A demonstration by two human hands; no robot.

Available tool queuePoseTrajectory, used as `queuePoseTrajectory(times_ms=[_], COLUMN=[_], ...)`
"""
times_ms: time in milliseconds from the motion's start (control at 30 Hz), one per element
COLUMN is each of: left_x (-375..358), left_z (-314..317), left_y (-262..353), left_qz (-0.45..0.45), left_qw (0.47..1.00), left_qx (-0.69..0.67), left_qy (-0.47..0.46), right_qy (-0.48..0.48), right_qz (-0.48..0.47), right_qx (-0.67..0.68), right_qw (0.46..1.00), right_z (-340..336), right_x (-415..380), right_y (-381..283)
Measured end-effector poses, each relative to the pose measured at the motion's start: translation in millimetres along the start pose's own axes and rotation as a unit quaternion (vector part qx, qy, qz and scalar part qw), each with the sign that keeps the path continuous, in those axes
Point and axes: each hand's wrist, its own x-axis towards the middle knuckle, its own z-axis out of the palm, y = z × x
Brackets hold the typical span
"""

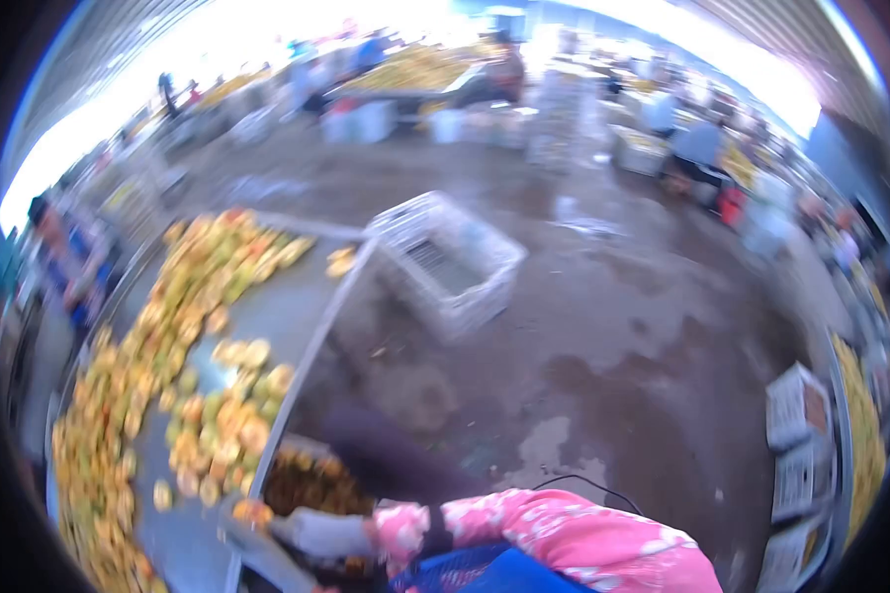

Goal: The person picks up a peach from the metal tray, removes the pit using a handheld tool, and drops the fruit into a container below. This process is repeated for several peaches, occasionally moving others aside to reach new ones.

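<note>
A gloved hand (321,534) on a pink floral sleeve (554,539) reaches toward a yellow-orange fruit (252,512) at the edge of the grey metal desk (287,306); whether its fingers are spread or closed cannot be told through blur. More yellow-green fruit (218,415) is heaped nearby. A white plastic crate (450,262) lies on the wet floor (613,366).
</note>
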Motion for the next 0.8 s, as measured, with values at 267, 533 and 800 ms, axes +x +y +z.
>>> queuePoseTrajectory(times_ms=[267, 533, 800], left_x=[5, 11, 3], left_z=[5, -1, 9], left_y=[7, 47, -11], left_qz=[-0.064, -0.008, -0.006], left_qw=[0.995, 0.986, 0.991], left_qx=[-0.032, -0.03, -0.089], left_qy=[-0.073, -0.165, -0.098], right_qy=[0.02, -0.157, -0.197], right_qz=[-0.039, 0.125, 0.14], right_qx=[-0.001, 0.185, 0.251], right_qw=[0.999, 0.962, 0.937], right_z=[-17, -21, -20], right_x=[14, 0, 7], right_y=[26, 14, 27])
